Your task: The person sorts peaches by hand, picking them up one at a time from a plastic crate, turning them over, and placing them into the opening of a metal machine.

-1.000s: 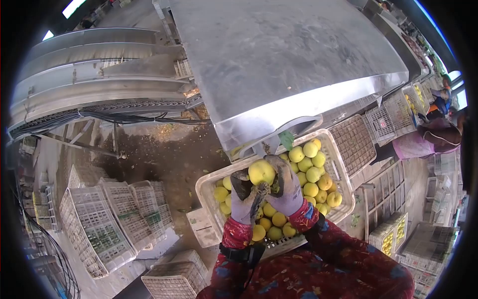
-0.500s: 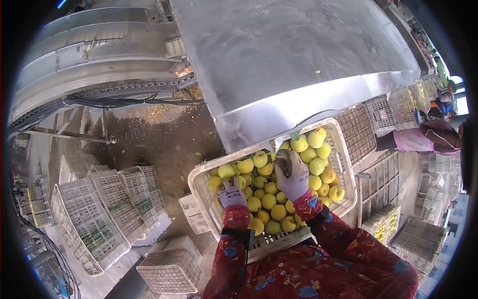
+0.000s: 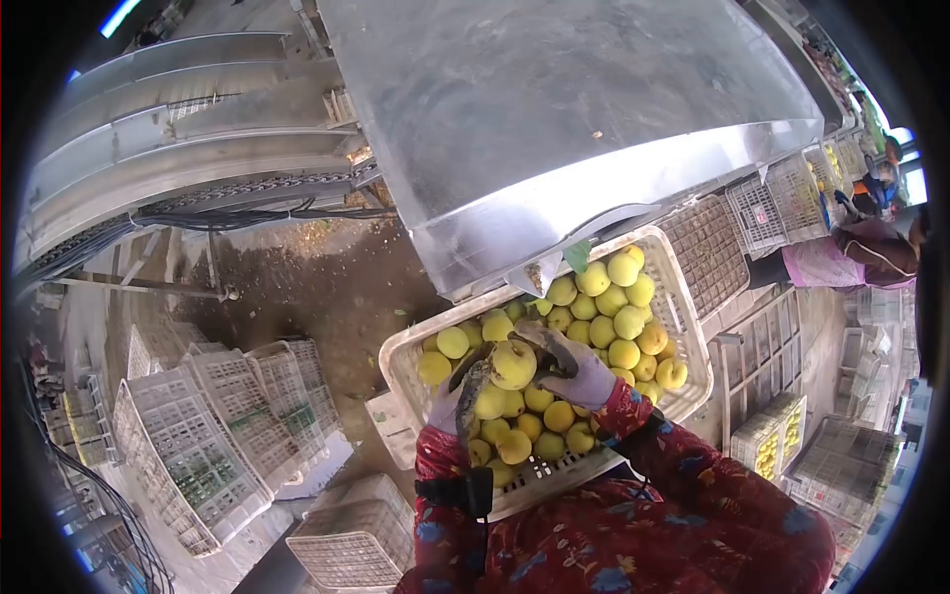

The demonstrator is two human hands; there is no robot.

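Observation:
A crate (image 3: 700, 342) of pale plastic, tilted in view, is filled with yellow-green peaches (image 3: 623, 353). Above the fruit, between my two gloved hands, is one yellow peach (image 3: 514, 364) with a dark mark on its top. My left hand (image 3: 457, 398) curls around its left side. From the right, my right hand (image 3: 576, 368) closes against the same peach with bent fingers. Both gloves are light purple, with dark, dirty finger and palm areas. A green leaf (image 3: 577, 255) lies at the crate's far edge.
A large metal machine cover (image 3: 584, 109) stands just beyond the crate. Stacked crates (image 3: 198, 436) are at the left, and another crate (image 3: 351, 535) is at lower left. A brown crate (image 3: 705, 255) adjoins on the right. A person (image 3: 841, 259) is at far right.
My hands have come together from separate spots over the fruit, the left moving right and the right moving slightly down. A peach is now raised between them. The view has shifted slightly.

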